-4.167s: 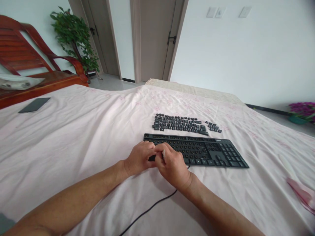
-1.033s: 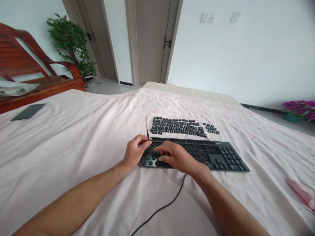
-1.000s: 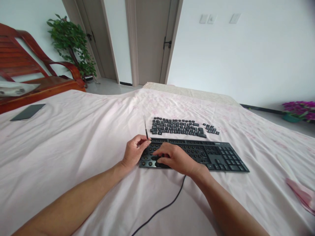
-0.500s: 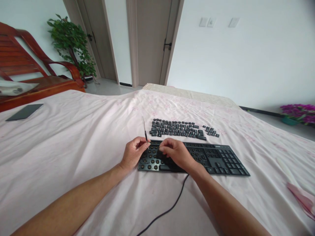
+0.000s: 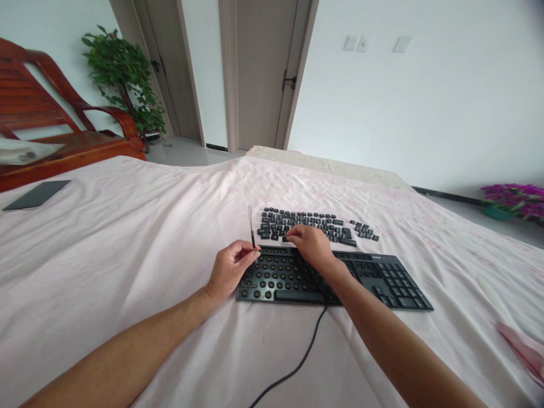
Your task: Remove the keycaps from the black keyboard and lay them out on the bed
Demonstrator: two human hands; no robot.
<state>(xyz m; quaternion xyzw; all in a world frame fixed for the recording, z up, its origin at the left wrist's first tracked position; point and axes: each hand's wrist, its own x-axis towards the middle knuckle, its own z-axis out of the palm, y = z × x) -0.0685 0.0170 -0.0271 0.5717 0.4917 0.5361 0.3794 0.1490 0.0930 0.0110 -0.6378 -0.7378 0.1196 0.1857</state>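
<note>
1. Presently, the left hand (image 5: 230,271) is pinching a slim tool (image 5: 253,239) near the keyboard's far left corner, its dark shaft standing almost upright and its thin wires pointing upward.
2. The right hand (image 5: 313,247) is reaching over the keyboard, thumb and fingertips closing narrowly at a small dark keycap (image 5: 285,239); whether this grip is holding it, one cannot tell.
3. The black plastic keyboard (image 5: 368,280) is lying flat on wrinkled, pale pink cloth (image 5: 161,238), round studs showing at left and a long, smooth space bar (image 5: 297,296) sitting along its near edge.
4. Blocky loose keycaps (image 5: 301,219) are forming rows just beyond its far edge.
5. A cable (image 5: 309,352) is curving nearer; open cloth is spreading leftward.
</note>
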